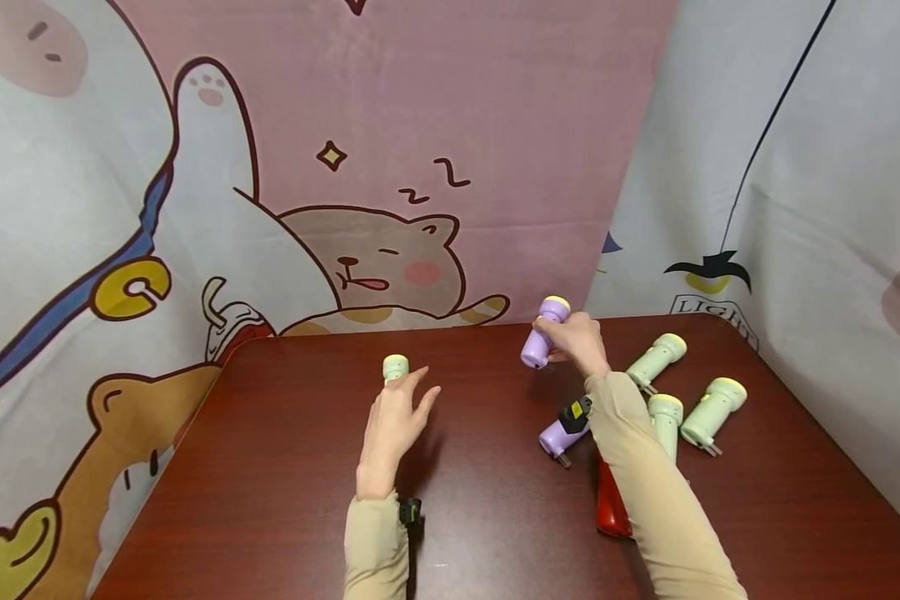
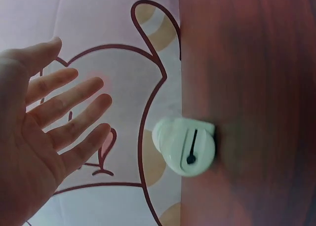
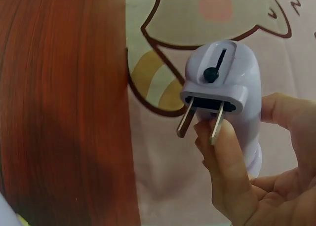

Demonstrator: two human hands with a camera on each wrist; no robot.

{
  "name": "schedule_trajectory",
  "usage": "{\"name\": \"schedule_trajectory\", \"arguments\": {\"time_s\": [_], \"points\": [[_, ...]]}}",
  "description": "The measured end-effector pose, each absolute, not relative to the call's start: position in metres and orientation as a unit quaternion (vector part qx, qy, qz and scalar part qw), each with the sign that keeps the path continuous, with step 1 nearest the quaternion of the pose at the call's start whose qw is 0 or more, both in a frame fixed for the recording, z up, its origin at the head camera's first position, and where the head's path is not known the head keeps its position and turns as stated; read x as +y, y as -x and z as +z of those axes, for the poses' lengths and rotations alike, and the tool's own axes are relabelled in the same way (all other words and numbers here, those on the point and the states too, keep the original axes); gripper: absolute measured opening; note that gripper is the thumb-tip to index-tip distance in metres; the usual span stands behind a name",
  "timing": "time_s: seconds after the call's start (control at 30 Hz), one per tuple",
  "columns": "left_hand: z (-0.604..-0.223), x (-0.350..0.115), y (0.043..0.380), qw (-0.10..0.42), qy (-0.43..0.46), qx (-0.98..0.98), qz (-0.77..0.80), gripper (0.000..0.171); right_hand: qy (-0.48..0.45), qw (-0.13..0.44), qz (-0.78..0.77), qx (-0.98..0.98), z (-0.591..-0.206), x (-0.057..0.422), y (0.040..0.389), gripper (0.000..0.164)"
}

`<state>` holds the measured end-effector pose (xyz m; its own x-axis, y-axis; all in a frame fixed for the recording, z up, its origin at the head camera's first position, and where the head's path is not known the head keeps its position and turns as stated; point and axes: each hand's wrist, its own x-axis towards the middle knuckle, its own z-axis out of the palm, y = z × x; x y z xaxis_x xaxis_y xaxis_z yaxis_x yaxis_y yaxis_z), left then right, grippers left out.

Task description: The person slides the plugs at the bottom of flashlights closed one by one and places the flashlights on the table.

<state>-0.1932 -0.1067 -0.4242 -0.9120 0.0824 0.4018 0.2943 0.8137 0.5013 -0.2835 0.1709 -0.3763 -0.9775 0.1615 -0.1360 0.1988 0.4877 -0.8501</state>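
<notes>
My right hand (image 1: 579,340) holds a purple flashlight (image 1: 546,332) above the far side of the table, its yellow-rimmed head up. In the right wrist view two metal plug prongs stick out near the flashlight's (image 3: 252,78) base, beside a dark slider slot. My left hand (image 1: 397,417) has its fingers spread and holds nothing. Just beyond it is a pale green flashlight (image 1: 395,365), partly hidden by the hand in the head view. In the left wrist view this green flashlight (image 2: 202,154) is on the table, apart from the fingers.
Around my right forearm lie another purple flashlight (image 1: 557,438) and several pale green flashlights (image 1: 714,408), some with prongs out. A red object (image 1: 611,507) is partly hidden under the sleeve. A cartoon-printed cloth (image 1: 570,125) hangs behind the brown table (image 1: 270,467).
</notes>
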Motion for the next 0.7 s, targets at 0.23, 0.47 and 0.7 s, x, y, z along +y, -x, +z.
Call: {"name": "schedule_trajectory", "arguments": {"time_s": [0.23,0.47,0.7], "points": [[-0.423,-0.093,0.193,0.211,0.129,-0.932,-0.266,0.040,-0.097,0.024,-0.480,0.872,-0.371,0.154,0.273,0.051],[-0.421,-0.079,0.194,0.226,0.151,-0.928,-0.255,0.042,-0.093,0.021,-0.472,0.876,-0.369,0.140,0.264,0.048],[-0.421,-0.063,0.194,0.229,0.173,-0.924,-0.251,0.051,-0.075,0.016,-0.478,0.875,-0.369,0.131,0.254,0.044]]}}
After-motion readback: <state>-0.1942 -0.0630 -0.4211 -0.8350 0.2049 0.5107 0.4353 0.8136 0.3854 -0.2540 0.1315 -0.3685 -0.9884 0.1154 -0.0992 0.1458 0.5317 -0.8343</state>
